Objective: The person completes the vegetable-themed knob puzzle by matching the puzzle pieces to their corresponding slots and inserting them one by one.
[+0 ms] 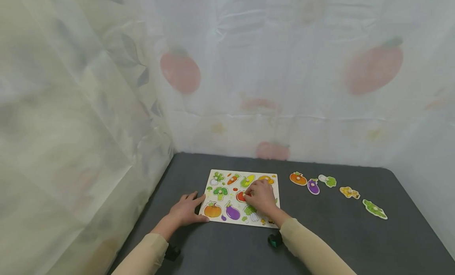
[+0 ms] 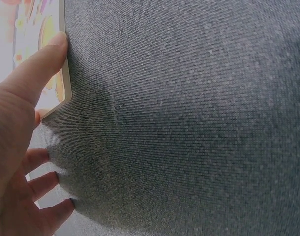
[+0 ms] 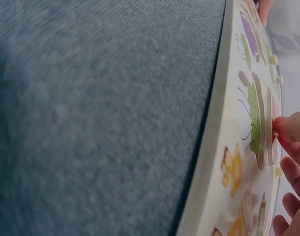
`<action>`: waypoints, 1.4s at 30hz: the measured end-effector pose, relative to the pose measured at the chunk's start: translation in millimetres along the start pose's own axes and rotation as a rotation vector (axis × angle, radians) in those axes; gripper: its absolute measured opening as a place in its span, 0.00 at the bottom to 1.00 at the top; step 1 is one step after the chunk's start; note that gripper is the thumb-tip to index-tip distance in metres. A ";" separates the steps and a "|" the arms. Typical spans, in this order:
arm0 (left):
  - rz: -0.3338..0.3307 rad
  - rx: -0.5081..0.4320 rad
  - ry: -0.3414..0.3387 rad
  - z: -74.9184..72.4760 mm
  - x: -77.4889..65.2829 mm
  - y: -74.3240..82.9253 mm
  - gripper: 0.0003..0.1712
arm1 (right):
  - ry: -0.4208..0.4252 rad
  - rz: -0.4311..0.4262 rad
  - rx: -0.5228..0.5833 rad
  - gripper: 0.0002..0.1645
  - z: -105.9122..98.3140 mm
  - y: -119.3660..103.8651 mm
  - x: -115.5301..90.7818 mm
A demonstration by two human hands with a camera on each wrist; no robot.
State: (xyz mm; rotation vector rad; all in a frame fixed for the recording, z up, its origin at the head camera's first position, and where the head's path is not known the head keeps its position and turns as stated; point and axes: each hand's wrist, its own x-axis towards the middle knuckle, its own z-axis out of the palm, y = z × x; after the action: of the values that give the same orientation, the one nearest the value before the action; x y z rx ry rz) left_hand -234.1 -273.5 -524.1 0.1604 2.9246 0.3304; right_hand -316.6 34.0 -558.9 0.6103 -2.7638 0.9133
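A white vegetable puzzle board (image 1: 234, 223) lies on the dark table. My left hand (image 1: 183, 211) spans its near left corner, fingers spread, the thumb at the front edge and a fingertip by the left side. In the left wrist view the thumb (image 2: 42, 64) rests across the board's edge. Over the board's middle, my right hand (image 1: 262, 196) pinches the red tomato piece (image 1: 241, 196) at its place on the board. In the right wrist view, thumb and forefinger (image 3: 287, 129) meet at that red piece, partly hidden. Around it are pictures of broccoli (image 1: 220, 193), a pumpkin (image 1: 212, 210) and an eggplant (image 1: 232, 212).
Right of the board lie loose pieces: an orange pumpkin (image 1: 298, 179), an eggplant (image 1: 313, 186), a leafy green vegetable (image 1: 328, 181), a yellow piece (image 1: 350, 193) and a long green piece (image 1: 375, 209). Pale printed curtains (image 1: 227, 89) hang behind and beside the table.
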 end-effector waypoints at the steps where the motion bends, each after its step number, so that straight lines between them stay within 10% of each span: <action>1: -0.001 0.000 -0.001 0.1 0.0 0.0 0.56 | 0.001 0.002 -0.005 0.06 1.2 -0.1 0.2; 42: 0.013 0.010 0.014 1.6 -2.5 -2.9 0.56 | -0.021 0.008 -0.097 0.08 5.7 -6.4 5.7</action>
State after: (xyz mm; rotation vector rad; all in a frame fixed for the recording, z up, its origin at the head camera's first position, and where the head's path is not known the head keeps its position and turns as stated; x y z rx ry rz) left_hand -231.6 -276.4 -525.8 0.1787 2.9409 0.3204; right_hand -319.2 24.0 -558.5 0.5965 -2.8113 0.7732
